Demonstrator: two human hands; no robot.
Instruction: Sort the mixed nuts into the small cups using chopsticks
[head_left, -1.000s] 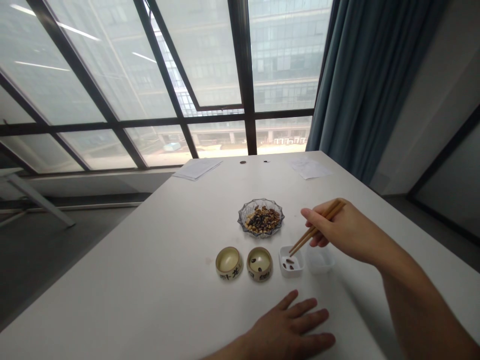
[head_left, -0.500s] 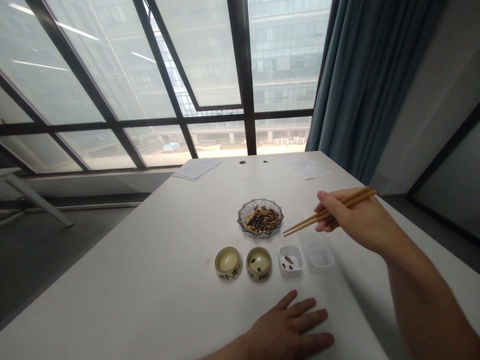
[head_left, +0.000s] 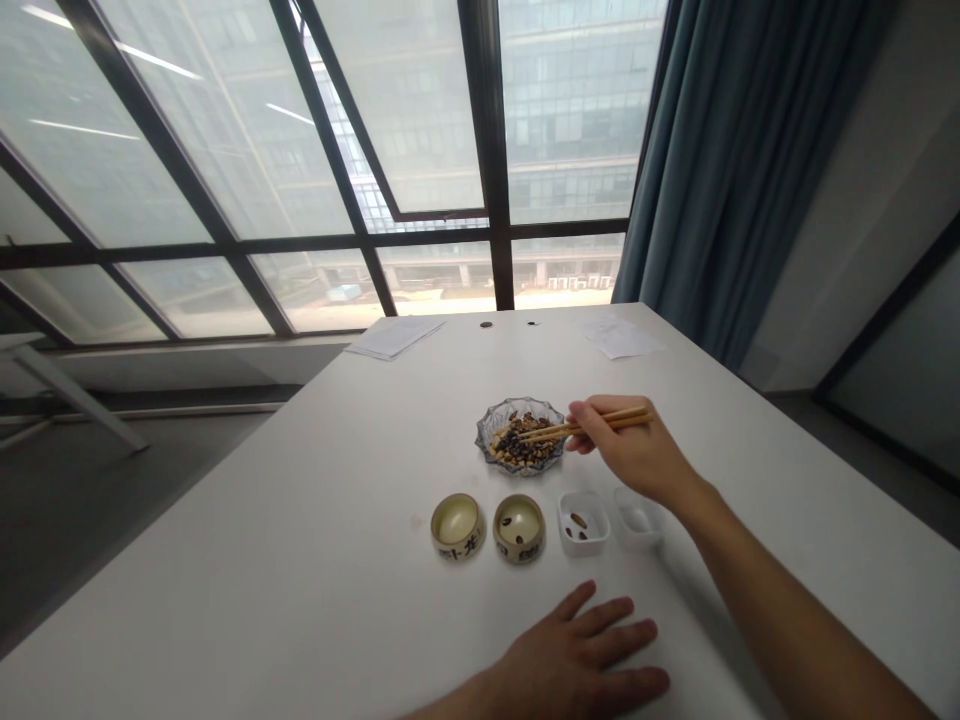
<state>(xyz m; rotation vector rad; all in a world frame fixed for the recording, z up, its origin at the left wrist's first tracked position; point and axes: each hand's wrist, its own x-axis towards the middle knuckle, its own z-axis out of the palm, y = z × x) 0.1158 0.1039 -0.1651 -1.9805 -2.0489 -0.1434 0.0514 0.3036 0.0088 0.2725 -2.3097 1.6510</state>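
Observation:
My right hand (head_left: 634, 455) is closed round a pair of wooden chopsticks (head_left: 577, 427), whose tips reach into a glass dish (head_left: 522, 438) of mixed seeds and nuts. My left hand (head_left: 577, 660) lies flat on the white table (head_left: 300, 560) near the front edge, fingers spread, holding nothing. In front of the dish stand two round ceramic cups (head_left: 458, 526) (head_left: 519, 527) and two small white square cups (head_left: 583, 522) (head_left: 639, 520). A few dark seeds lie in the second round cup and in the left square cup.
Sheets of paper (head_left: 395, 336) (head_left: 619, 337) lie at the table's far edge, with two small dark bits (head_left: 486, 324) between them. Large windows rise behind the table; a blue-grey curtain (head_left: 735, 170) hangs at the right.
My right hand lifted the chopsticks from the left square cup, swung up and right, then moved left so the tips are in the glass dish. The left hand stayed still.

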